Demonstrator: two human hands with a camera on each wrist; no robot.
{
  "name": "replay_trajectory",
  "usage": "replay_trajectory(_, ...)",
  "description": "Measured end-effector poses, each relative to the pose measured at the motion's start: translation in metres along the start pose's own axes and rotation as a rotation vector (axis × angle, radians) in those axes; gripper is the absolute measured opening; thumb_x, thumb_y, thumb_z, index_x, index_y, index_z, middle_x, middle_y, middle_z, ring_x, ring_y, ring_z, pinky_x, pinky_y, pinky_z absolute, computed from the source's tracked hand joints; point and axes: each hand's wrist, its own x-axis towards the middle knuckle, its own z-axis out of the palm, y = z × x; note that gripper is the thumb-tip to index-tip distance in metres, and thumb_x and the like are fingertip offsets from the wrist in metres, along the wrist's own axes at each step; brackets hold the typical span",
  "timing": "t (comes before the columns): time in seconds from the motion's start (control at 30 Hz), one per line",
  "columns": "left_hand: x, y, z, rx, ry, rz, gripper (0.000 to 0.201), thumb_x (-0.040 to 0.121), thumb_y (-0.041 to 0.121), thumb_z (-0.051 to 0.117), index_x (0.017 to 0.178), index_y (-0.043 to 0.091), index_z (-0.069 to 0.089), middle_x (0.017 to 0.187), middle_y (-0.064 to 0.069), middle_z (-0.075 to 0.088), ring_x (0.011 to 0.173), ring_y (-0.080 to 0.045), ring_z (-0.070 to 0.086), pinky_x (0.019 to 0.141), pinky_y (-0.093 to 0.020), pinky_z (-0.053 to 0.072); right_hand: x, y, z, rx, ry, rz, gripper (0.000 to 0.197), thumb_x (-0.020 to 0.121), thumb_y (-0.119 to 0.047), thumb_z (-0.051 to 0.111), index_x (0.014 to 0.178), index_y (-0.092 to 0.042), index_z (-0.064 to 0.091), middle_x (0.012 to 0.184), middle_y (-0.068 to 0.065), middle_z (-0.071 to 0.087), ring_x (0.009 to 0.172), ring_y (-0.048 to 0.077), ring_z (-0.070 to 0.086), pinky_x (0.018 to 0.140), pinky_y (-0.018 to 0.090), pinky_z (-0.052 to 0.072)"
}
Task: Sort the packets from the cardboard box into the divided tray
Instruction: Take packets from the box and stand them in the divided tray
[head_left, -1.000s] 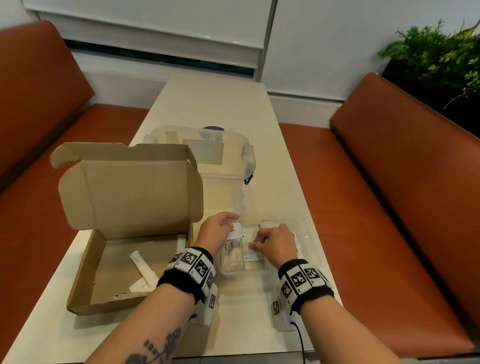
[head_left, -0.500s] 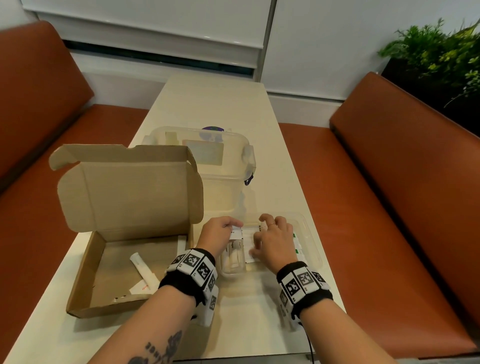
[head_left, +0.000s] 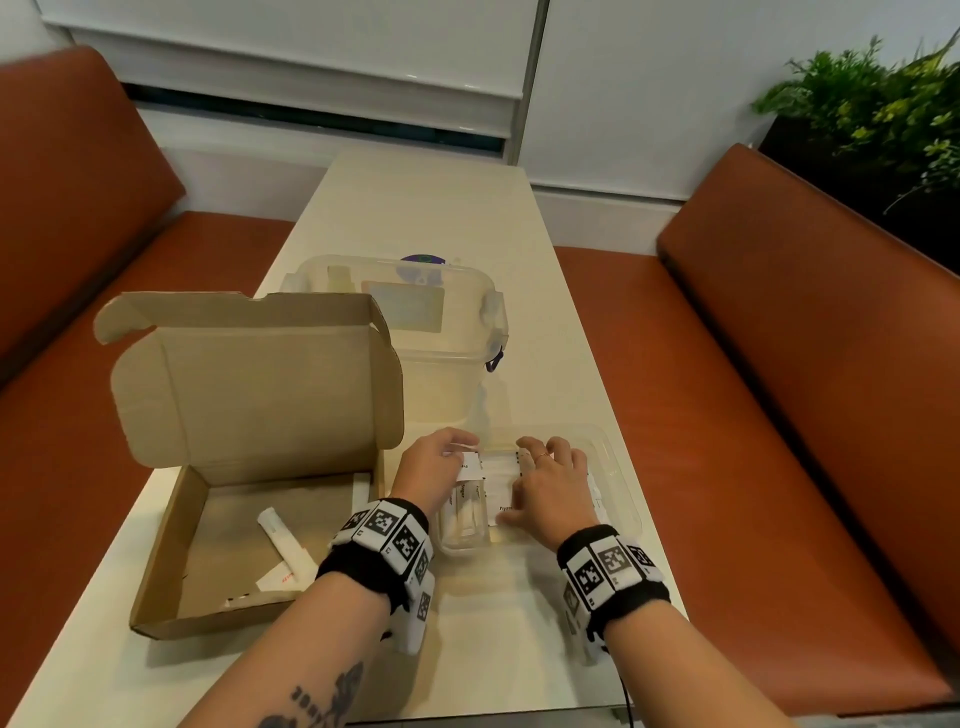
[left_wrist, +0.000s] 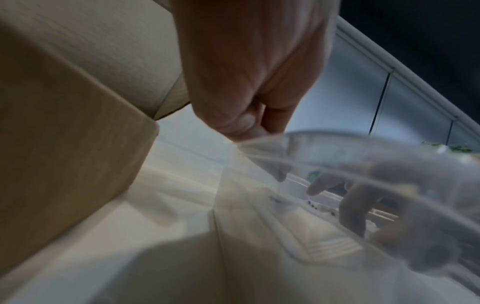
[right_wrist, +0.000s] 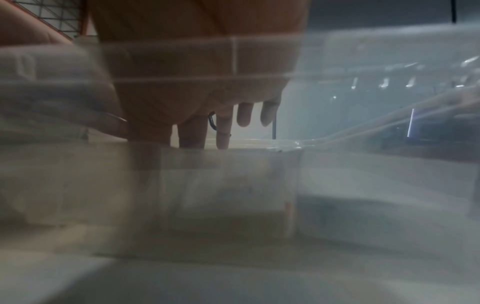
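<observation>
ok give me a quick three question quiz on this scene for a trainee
1. True or false: both hands are over the tray.
2. Where do the unsorted packets lie?
A. in the box
B. on the bench
C. in the lidded tub
3. Fill in: the box lid stands ____.

Key
1. True: the left hand and right hand both touch white packets at the tray's left part.
2. A: a few lie on the box floor.
3. Open, upright in front of the tub.
</observation>
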Motion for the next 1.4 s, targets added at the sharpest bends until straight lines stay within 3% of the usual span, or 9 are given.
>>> replay_trajectory(0.2,0.0,-0.001,-0.001,-0.108,0.025,-0.008,0.025,0.092,0.002,0.051,0.11,0.019,0.059,0.095,-0.004,0.063,0.095,-0.021,0.061,0.077,-0.034,0.058,-0.001,-0.004,-0.009,0.101,0.024,0.054,0.034,0.075,-0.059,0.064,0.083,-0.028,0.072,0.134,-0.007,0.048,0.121,0.023,0.032,0.096,0.039,0.024)
replay_trajectory(0.3,-0.001,0.002,0.0,-0.188,0.039,-0.006,0.025,0.09,0.003,0.056,0.105,0.022,0.055,0.086,0.0,0.06,0.089,-0.017,0.059,0.067,-0.028,0.056,0.001,-0.008,-0.02,0.485,0.131,0.144,0.019,0.089,-0.043,0.056,0.095,-0.027,0.064,0.102,-0.009,0.064,0.101,0.016,0.05,0.086,0.033,0.034)
replay_trajectory(0.43,-0.003,0.006,0.003,-0.161,0.056,0.055,0.021,0.087,0.012,0.064,0.101,0.025,0.056,0.082,0.006,0.068,0.079,-0.008,0.062,0.068,-0.026,0.045,0.005,-0.013,-0.035,1.012,0.019,0.233,0.02,0.086,-0.025,0.065,0.104,-0.024,0.058,0.073,-0.002,0.065,0.068,0.009,0.059,0.065,0.019,0.045)
replay_trajectory(0.6,-0.005,0.009,0.003,-0.097,0.006,0.055,0.016,0.082,0.014,0.072,0.09,0.022,0.062,0.079,0.001,0.07,0.08,-0.013,0.063,0.067,-0.024,0.044,0.004,-0.005,-0.039,1.204,0.113,0.306,0.025,0.077,-0.008,0.073,0.091,-0.021,0.056,0.07,0.011,0.067,0.062,0.012,0.06,0.058,0.016,0.046)
replay_trajectory(0.7,-0.007,0.012,0.004,0.013,-0.059,0.065,0.018,0.078,0.016,0.076,0.086,0.025,0.062,0.077,0.002,0.069,0.077,-0.011,0.062,0.072,-0.026,0.045,0.003,-0.004,-0.04,1.221,0.139,0.295,0.026,0.076,-0.01,0.074,0.091,-0.022,0.056,0.066,0.005,0.062,0.059,0.011,0.058,0.055,0.014,0.047)
replay_trajectory(0.83,-0.007,0.016,0.008,-0.035,0.071,0.077,0.012,0.079,0.017,0.075,0.081,0.022,0.064,0.069,0.004,0.066,0.064,-0.01,0.059,0.062,-0.02,0.044,0.0,-0.003,-0.04,1.259,0.111,0.321,0.029,0.078,-0.021,0.076,0.098,-0.02,0.055,0.074,0.003,0.071,0.068,0.011,0.066,0.068,0.022,0.052)
replay_trajectory(0.97,-0.009,0.017,0.008,-0.022,0.082,0.072,0.011,0.08,0.017,0.073,0.085,0.019,0.064,0.071,0.004,0.067,0.058,-0.007,0.058,0.059,-0.021,0.042,-0.005,0.0,-0.039,1.236,0.079,0.316,0.013,0.079,-0.013,0.073,0.085,-0.016,0.062,0.071,0.002,0.069,0.062,0.008,0.062,0.065,0.021,0.046)
replay_trajectory(1.23,-0.018,0.012,0.009,0.129,0.059,0.181,0.008,0.084,0.025,0.07,0.09,0.022,0.073,0.088,0.008,0.068,0.084,-0.003,0.058,0.068,-0.012,0.039,-0.005,0.017,-0.047,0.888,-0.097,0.159,0.02,0.083,-0.022,0.07,0.102,-0.015,0.073,0.089,-0.008,0.068,0.079,-0.001,0.056,0.063,0.004,0.035)
replay_trajectory(1.4,-0.019,0.007,0.013,0.321,0.072,0.132,0.004,0.083,0.026,0.07,0.079,0.023,0.07,0.076,0.009,0.064,0.077,-0.007,0.058,0.063,-0.016,0.039,-0.006,0.016,-0.047,0.799,-0.051,0.196,0.013,0.075,-0.021,0.077,0.084,-0.021,0.067,0.073,-0.002,0.062,0.067,0.007,0.056,0.058,0.015,0.039)
